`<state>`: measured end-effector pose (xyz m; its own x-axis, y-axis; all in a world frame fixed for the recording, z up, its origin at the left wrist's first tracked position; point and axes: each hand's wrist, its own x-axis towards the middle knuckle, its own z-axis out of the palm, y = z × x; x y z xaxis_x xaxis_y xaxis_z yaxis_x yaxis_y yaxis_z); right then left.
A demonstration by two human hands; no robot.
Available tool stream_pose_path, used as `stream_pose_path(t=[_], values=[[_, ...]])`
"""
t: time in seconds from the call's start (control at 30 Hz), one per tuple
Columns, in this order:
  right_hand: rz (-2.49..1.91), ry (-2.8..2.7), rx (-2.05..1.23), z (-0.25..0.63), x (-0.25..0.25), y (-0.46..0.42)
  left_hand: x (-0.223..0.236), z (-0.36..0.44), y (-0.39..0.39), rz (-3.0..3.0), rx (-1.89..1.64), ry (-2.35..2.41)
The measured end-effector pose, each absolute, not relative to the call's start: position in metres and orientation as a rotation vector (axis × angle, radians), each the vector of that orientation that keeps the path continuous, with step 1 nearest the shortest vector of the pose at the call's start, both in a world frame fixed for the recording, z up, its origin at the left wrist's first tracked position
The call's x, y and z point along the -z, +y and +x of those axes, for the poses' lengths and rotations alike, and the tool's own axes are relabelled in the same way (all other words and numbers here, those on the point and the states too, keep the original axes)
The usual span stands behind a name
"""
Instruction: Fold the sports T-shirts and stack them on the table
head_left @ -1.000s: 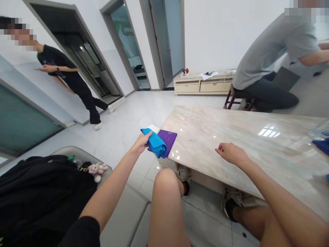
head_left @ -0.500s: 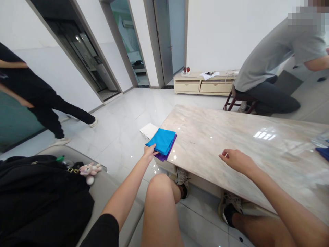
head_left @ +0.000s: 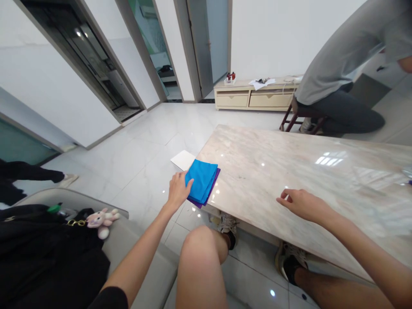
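Observation:
A folded bright blue cloth [head_left: 203,179] lies over a folded purple cloth [head_left: 213,185] at the left end of the marble-patterned table [head_left: 254,171]. My left hand [head_left: 179,189] rests at the blue cloth's left edge, thumb apart from the outstretched fingers and touching the cloth. Part of that edge is hidden beneath the hand. Over the table further right hovers my right hand [head_left: 298,204], fingers loosely bent with a gap to the thumb and nothing in them. A white sheet or card [head_left: 183,159] juts past the table's left end behind the cloths.
Left of me a black bag [head_left: 48,257] with a plush keychain [head_left: 102,221] lies on a grey sofa [head_left: 135,244]. A person in a grey shirt [head_left: 341,60] sits on a stool [head_left: 298,113] beyond the table. A low cabinet [head_left: 254,101] stands along the wall.
My left hand has let go of the cloths' edge and shifted left, its fingers now spread. The person at the left has moved mostly out of view. My right hand has hardly moved.

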<state>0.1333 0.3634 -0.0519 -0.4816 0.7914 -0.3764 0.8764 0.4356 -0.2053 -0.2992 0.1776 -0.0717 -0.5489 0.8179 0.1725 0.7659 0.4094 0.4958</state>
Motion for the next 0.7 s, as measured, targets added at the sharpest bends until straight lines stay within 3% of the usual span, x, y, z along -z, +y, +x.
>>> stream_pose_path(t=[0.13, 0.37, 0.7], values=[[1.434, 2.466, 0.605, 0.124, 0.035, 0.35, 0.091, -0.28, 0.22, 2.022, -0.356, 2.375], [1.382, 2.627, 0.583, 0.12, 0.025, 0.318, 0.145, -0.273, 0.231, 1.926, -0.086, 2.421], [1.232, 2.599, 0.613, 0.08, 0.0, 0.318, 0.103, -0.253, 0.283, 1.721, 0.007, 2.428]])
